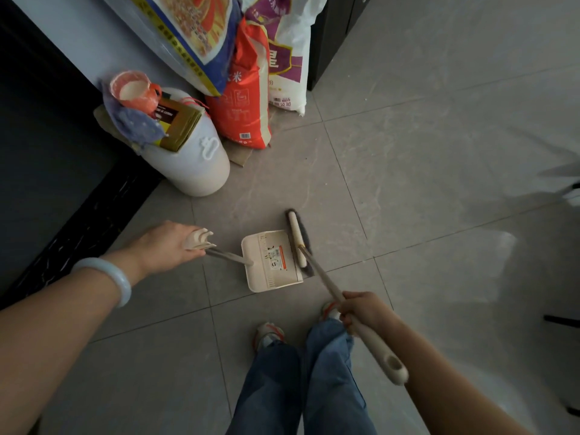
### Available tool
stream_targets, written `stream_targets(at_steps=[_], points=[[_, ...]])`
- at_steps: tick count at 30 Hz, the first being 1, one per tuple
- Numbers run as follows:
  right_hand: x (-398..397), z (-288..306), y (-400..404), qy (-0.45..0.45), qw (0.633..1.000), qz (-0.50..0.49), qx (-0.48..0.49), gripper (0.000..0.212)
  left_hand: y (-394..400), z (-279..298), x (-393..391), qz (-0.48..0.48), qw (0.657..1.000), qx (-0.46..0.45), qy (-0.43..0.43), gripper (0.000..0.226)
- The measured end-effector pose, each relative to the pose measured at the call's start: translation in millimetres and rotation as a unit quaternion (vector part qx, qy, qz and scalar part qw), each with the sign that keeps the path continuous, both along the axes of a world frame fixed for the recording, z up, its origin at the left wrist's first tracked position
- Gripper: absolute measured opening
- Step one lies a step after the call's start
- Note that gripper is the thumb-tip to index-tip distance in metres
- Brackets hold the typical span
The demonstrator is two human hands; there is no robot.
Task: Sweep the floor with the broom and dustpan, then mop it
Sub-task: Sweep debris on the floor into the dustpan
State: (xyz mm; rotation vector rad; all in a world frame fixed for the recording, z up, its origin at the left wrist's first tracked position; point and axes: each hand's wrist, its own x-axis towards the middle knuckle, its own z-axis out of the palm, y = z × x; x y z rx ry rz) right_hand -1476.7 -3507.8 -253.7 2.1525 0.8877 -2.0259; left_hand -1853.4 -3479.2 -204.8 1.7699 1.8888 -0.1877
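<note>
Right hand [361, 312] is curled round the broom [317, 271] partway up its shaft, with the hollow grip end sticking out behind the wrist toward the lower right. From that hand the shaft runs up and to the left, down to the broom head [297, 238], which lies along the open mouth of the dustpan [273, 260], touching or just beside its lip. The head's long axis runs roughly away from the person, parallel to that lip, so any stroke toward the pan goes leftward, across the head's length.

Left hand [171, 243] grips the top of the dustpan's handle; the handle slants right and down to the pan's back wall. The pan sits flat on the grey tile floor [408, 183], just ahead of the person's shoes, its mouth facing right toward the broom. The two hands thus stand on opposite sides of the pan, the left one farther from it, the right one nearer the body.

Whether any dust is in the pan cannot be told. No mop is in view, so mopping looks not yet begun.

A white jar [201, 164] and sacks [248, 98] stand against the wall beyond, well apart from the pan.
</note>
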Motion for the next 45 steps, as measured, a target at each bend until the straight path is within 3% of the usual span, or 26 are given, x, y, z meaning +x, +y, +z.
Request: stream_targets(at_steps=[3,6,11,15,20,25,30,34,37,41,45], points=[[13.1,13.2,4.3,0.026,0.999,-0.038,0.025,0.018,-1.3,1.4,-0.8,0.003,1.000,0.003,-0.001,0.036],[8.2,14.5,6.8,-0.059,0.994,0.042,0.077,0.033,-2.9,2.7,1.3,0.004,1.000,0.003,-0.004,0.033],[-19.2,-6.6,3.0,-0.163,0.977,0.117,0.070,0.029,-2.8,3.6,6.0,0.002,1.000,0.005,-0.004,0.035],[-38.0,-5.8,-4.5,-0.086,0.991,0.102,0.009,0.006,-2.3,6.4,10.1,0.003,1.000,0.008,-0.006,0.035],[-11.9,18.4,-13.7,0.003,0.998,-0.016,0.053,0.011,-1.4,10.3,13.2,0.012,1.000,0.020,0.004,0.034],[8.0,16.7,14.2,-0.078,0.991,0.012,0.110,0.048,19.8,13.2,26.5,0.067,0.997,0.021,-0.011,0.030],[24.3,-11.4,81.5,-0.165,0.976,0.062,0.129,0.038,68.5,9.7,52.2,0.102,0.992,0.055,-0.044,0.034],[14.9,-29.9,104.4,-0.117,0.988,0.064,0.076,0.027,111.0,-1.5,71.8,0.090,0.994,0.053,-0.029,0.037],[16.0,-9.7,94.2,-0.059,0.994,0.082,0.050,0.020,133.4,-0.4,81.0,0.102,0.994,0.039,-0.002,0.038],[51.6,17.8,83.7,-0.038,0.992,0.069,0.101,0.055,146.8,2.8,84.0,0.105,0.994,0.031,0.008,0.041],[80.4,13.8,148.7,-0.100,0.977,0.103,0.160,0.058,162.4,8.3,80.7,0.148,0.989,0.030,0.004,0.043]])
